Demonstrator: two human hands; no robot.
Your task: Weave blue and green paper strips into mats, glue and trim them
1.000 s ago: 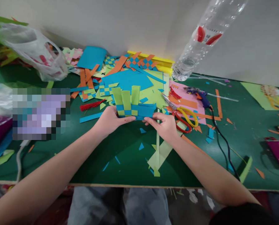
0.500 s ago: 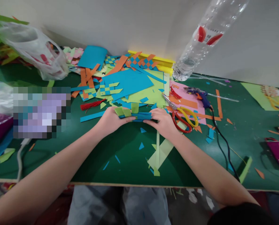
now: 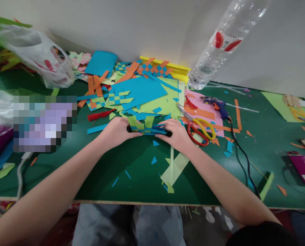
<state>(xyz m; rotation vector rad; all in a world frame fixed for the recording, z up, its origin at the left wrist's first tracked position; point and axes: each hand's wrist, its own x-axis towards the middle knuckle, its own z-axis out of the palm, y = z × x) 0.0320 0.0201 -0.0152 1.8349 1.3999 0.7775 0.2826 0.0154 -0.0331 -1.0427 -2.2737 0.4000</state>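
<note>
Woven paper [image 3: 148,130] flatter now, ends hidden

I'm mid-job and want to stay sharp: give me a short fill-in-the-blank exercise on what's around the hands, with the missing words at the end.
1. The left hand and right hand hold a woven paper piece of green and ____ strips.
2. The scissors have one red handle loop and one ____ one.
3. The red tassel lies nearer the ____ hand.
4. The tabletop is coloured ____.

Missing words: blue; yellow; left; green.
</note>
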